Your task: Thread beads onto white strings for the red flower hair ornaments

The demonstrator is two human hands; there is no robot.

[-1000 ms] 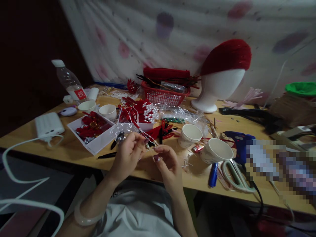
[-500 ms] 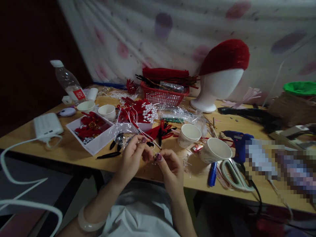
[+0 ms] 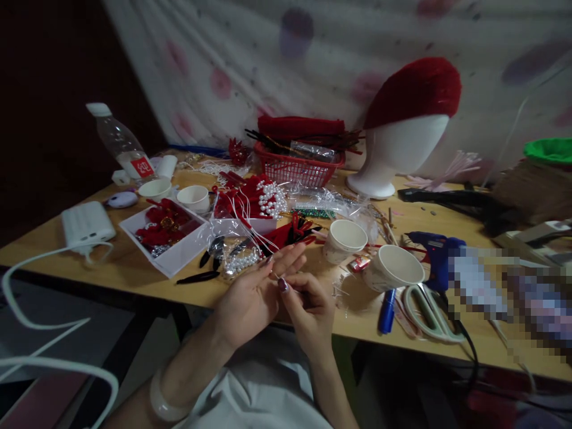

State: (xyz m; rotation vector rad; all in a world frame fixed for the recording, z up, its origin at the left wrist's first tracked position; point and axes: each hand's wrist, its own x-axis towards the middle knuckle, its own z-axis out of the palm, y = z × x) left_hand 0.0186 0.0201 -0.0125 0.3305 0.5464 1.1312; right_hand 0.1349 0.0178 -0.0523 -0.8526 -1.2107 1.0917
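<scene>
My left hand (image 3: 250,301) is turned palm up with its fingers stretched out, above the front edge of the table. Against it, my right hand (image 3: 310,307) pinches a thin wire-like piece (image 3: 276,275) between thumb and forefinger, its tip over the left palm; its exact kind is too small to make out. Just behind the hands, white cords (image 3: 259,235) trail from a white box (image 3: 243,225) holding red velvet pieces and a cluster of white pearl beads (image 3: 271,200). A clear bag with pearl beads (image 3: 241,262) lies beyond my left hand.
Paper cups (image 3: 345,241) stand right of the hands, near a blue marker (image 3: 386,311), scissors (image 3: 422,316) and a blue glue gun (image 3: 440,259). Leftward are a box of red ornaments (image 3: 172,265), a power bank (image 3: 88,224) and a bottle (image 3: 118,143). A red basket (image 3: 297,170) and foam head (image 3: 404,149) stand behind.
My left hand has opened from curled fingers to a flat upturned palm. My right hand stays pinched and close to it. The white cords no longer reach up between the hands.
</scene>
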